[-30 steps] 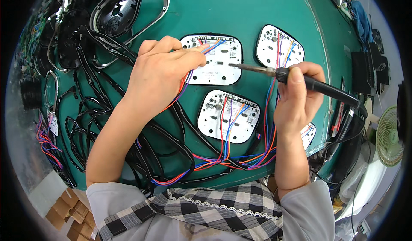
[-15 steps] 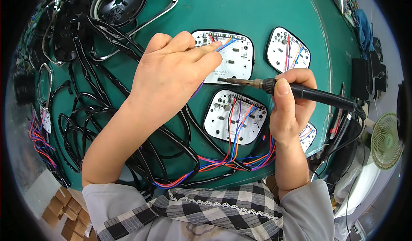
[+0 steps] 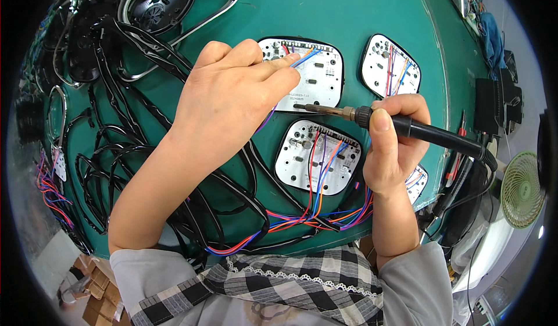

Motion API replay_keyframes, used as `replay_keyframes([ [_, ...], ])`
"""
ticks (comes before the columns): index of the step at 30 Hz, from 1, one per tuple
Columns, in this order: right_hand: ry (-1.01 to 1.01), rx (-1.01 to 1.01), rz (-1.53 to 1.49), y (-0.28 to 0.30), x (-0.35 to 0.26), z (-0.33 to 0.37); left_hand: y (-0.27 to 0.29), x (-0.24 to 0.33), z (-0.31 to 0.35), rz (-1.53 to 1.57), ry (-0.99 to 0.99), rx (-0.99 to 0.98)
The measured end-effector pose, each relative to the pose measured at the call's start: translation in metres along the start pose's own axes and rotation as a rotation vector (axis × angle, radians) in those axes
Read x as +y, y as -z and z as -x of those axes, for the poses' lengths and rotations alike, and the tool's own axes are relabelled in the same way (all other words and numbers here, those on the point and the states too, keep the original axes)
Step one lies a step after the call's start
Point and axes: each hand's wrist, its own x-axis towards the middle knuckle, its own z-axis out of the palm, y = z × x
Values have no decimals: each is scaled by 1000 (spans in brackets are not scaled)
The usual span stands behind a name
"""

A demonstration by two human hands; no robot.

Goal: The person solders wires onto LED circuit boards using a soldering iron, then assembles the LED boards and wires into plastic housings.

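My left hand (image 3: 238,96) reaches over a white circuit board (image 3: 323,90) with a black rim. Its fingers are closed on coloured wires (image 3: 306,57), orange and blue, that meet the board's upper edge; a purple wire comes out below the hand. In my right hand (image 3: 398,143) is a black-handled soldering iron (image 3: 418,129), gripped between thumb and fingers and pointing left. The iron's dark tip appears over the lower edge of that board; I cannot tell whether it touches. Just below lies a second white board (image 3: 317,158) with red, purple, orange and blue wires attached.
Another wired board (image 3: 390,65) lies at the upper right, and part of one (image 3: 416,185) shows behind my right wrist. Black sheathed cables (image 3: 131,111) tangle across the left side. Black housings (image 3: 160,6) lie at the far left. A green fan (image 3: 523,190) stands at the right.
Both hands keep nearly the same pose, with the iron still over the board's lower edge. The whole view has shifted very slightly.
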Motion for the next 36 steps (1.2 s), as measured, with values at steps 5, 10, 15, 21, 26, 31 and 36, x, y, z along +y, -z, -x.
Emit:
replay_keyframes([
  [5,79,-10,48,0,4,1,-3,-2,0,-18,-29,37],
  [10,72,-11,43,0,2,1,-1,-2,0,-15,-27,36],
  [15,-17,235,13,-2,7,-11,-6,-3,2,-5,-34,37],
  [21,-54,187,-14,-10,12,-16,-7,-5,2,16,-22,50],
  [26,-80,187,-21,-13,15,-16,-7,-6,0,29,-15,37],
  [31,-53,185,27,-11,18,-15,-7,-6,0,39,-15,29],
  [36,-63,163,-1,-11,12,-16,-8,-5,-1,38,-19,50],
])
